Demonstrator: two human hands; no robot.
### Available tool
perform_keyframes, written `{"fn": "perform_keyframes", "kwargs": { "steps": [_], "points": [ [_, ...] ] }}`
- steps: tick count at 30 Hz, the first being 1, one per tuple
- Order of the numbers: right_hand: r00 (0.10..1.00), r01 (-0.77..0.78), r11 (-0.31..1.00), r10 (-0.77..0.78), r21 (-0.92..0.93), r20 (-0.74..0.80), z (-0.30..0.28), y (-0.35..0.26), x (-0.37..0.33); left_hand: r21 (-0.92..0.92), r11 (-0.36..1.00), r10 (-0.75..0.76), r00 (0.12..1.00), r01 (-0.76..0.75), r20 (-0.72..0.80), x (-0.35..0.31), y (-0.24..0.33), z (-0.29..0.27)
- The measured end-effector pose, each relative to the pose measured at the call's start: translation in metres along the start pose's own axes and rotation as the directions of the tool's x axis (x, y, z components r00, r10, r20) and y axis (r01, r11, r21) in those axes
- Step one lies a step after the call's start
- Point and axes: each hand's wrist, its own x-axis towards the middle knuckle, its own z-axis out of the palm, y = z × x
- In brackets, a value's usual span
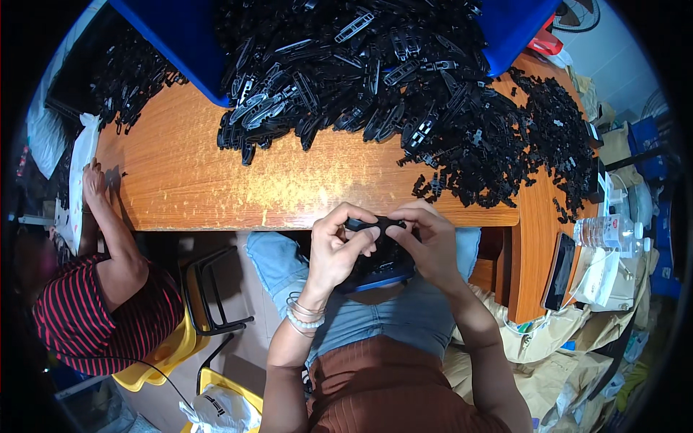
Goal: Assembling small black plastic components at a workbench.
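Above my lap, at the table's front edge, my left hand (336, 245) and my right hand (430, 239) meet with thumbs and fingertips pinched. Between them is a small black plastic part (383, 223), mostly covered by the fingers, so its exact shape cannot be made out. Just below the hands, a blue container (381, 283) rests on my lap with dark parts in it, partly hidden by my hands. Farther back, a large heap of long black plastic pieces (354, 79) spills onto the wooden table (260, 180).
Smaller black clips (476, 159) lie piled at the right. A phone (559, 270) and clear plastic bottle (606, 232) sit at the right edge. At the left, another person's arm (112, 209) reaches onto the table. Chairs (209, 289) stand at lower left, brown paper bags (538, 368) at lower right.
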Motion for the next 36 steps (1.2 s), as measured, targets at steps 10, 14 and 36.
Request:
{"fn": "perform_keyframes", "kwargs": {
  "steps": [10,14,36],
  "points": [
    [0.973,-0.225,0.972,0.220,0.074,0.066,-0.016,0.002,-0.023,0.439,0.814,0.214,0.899,-0.380,0.381,0.031,0.008,-0.018],
    [0.917,0.311,0.761,-0.397,-0.570,-0.029,-0.034,0.018,0.026,0.538,0.748,0.368,0.918,-0.388,0.150,0.097,0.001,0.019],
    [0.859,0.410,0.466,-0.487,-0.784,0.159,-0.040,0.028,0.081,0.116,0.990,0.101,0.973,-0.077,-0.210,0.055,-0.025,-0.014]
  ]
}}
